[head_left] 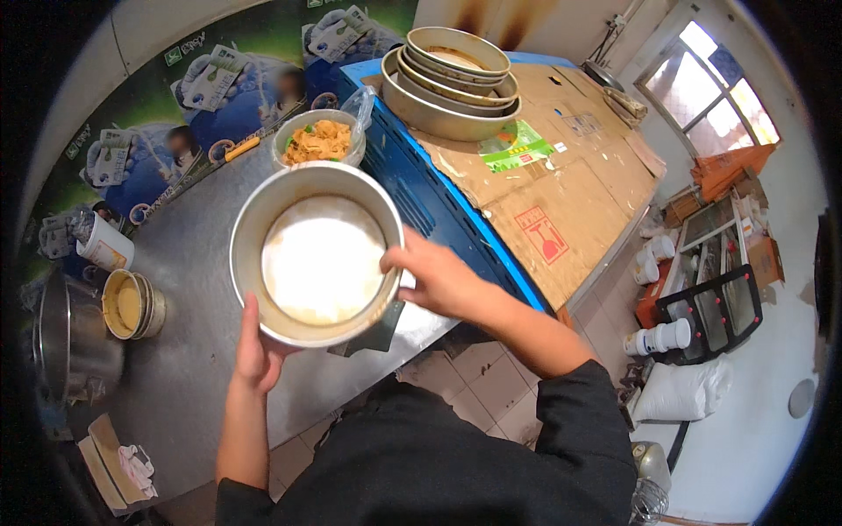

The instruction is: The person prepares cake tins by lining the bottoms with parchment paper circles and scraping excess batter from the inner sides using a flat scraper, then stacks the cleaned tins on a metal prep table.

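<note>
Both bare hands gripped one round metal cake pan (320,260), holding it up over the right end of the steel bench (189,280). Its open top was turned up to the person, and the inside had brown marks on it. Left hand (256,358) held the near left part of the pan, with the thumb up on the outer wall; its other fingers were mostly hidden. Right hand (436,276) held the right side, curled over the rim.

Near the far right corner of the bench sat a bowl (283,140) of lumpy orange-brown food (318,143). Left of it, by the far edge, was an orange handle (243,148). Toward the left edge were a white tub (106,244), some small round tins (132,305) tucked together, and a big shiny pot (95,352). Bent cardboard (103,460) and a pinkish cloth (136,469) lay at the near left corner.

Past the bench's right edge stood a blue chest (412,188) with flat cardboard (500,197) on top. More round pans (452,118) were stacked near its far left corner, with a green packet (519,147) just beside them.
</note>
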{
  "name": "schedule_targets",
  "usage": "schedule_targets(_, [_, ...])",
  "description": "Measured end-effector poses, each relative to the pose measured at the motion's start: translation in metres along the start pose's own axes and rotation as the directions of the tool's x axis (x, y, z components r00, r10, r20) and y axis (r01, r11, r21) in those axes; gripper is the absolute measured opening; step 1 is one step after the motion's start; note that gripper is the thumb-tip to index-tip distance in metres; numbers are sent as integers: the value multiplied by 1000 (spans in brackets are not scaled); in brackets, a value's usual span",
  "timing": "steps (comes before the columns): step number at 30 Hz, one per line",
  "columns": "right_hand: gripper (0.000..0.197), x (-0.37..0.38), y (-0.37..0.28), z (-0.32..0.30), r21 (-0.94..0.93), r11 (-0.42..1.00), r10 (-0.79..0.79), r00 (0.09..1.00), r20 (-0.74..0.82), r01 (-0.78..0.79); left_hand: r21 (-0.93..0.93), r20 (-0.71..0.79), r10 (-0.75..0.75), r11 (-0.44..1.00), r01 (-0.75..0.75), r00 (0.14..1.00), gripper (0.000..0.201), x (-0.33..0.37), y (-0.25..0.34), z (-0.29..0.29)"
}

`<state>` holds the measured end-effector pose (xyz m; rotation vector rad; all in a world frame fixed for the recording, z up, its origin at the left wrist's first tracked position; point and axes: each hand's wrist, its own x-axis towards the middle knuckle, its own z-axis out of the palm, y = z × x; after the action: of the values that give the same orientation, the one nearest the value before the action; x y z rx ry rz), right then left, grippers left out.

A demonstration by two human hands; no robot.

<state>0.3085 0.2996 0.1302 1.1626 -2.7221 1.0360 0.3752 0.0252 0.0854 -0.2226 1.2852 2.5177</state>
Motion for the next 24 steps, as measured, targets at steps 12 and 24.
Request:
schedule_targets(12, [44, 165, 183, -232, -301, 754, 261, 686, -679, -584, 509, -243, 260, 854, -105, 935, 22, 43, -74, -30])
schedule_targets(24, [67, 177, 230, -209, -266, 619, 553, 651, -520, -739, 691, -219, 241, 723, -24, 946, 43, 39, -143, -51])
